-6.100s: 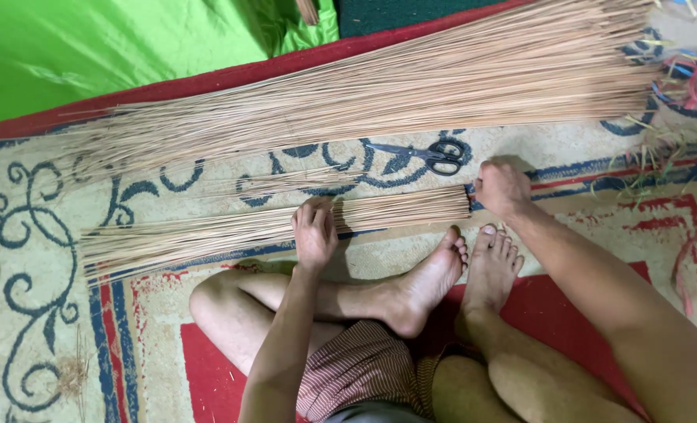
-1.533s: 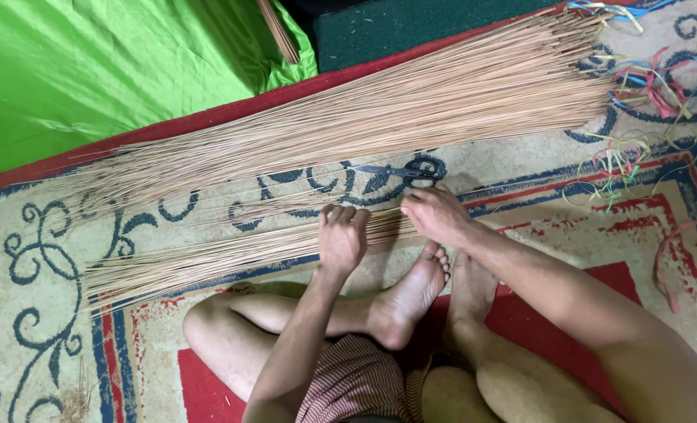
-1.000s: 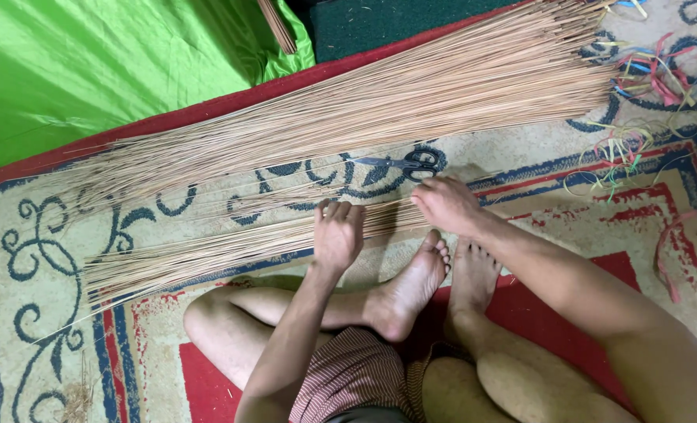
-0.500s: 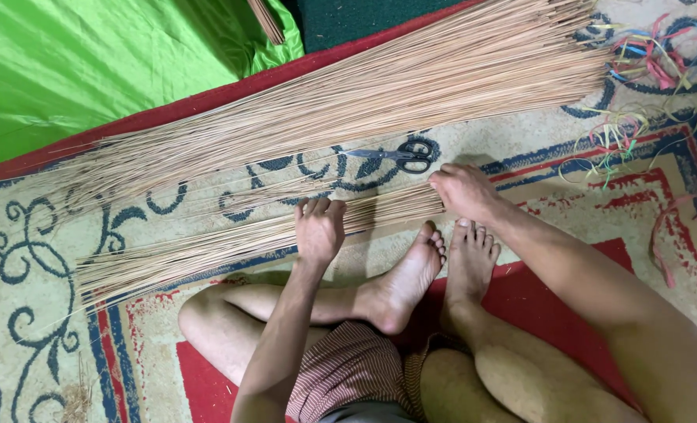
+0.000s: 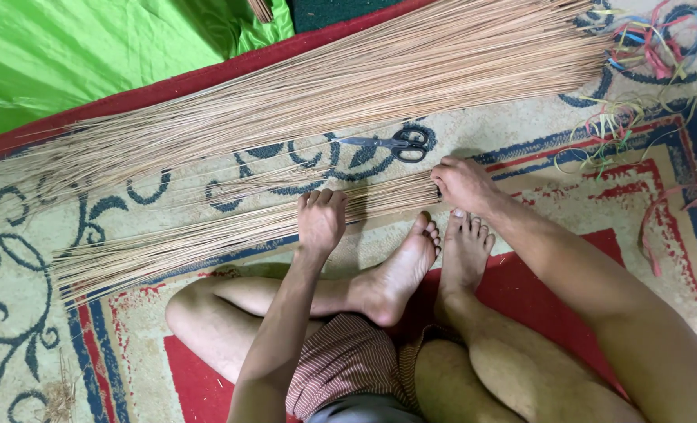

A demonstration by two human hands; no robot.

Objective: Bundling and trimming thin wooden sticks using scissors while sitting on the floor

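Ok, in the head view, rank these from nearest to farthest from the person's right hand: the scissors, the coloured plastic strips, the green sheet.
From the right hand:
1. Scissors, on the rug just above and slightly left of it.
2. Coloured plastic strips, scattered at the upper right.
3. Green sheet, far off in the upper left corner.

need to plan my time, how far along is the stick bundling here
Early, it seems. Done: a small bundle of thin sticks lies gathered apart from the big pile. In hand: the left hand presses on its middle while the right hand squares its thick ends. Left: no tie shows around it; scissors and coloured strips lie untouched, the big pile loose.
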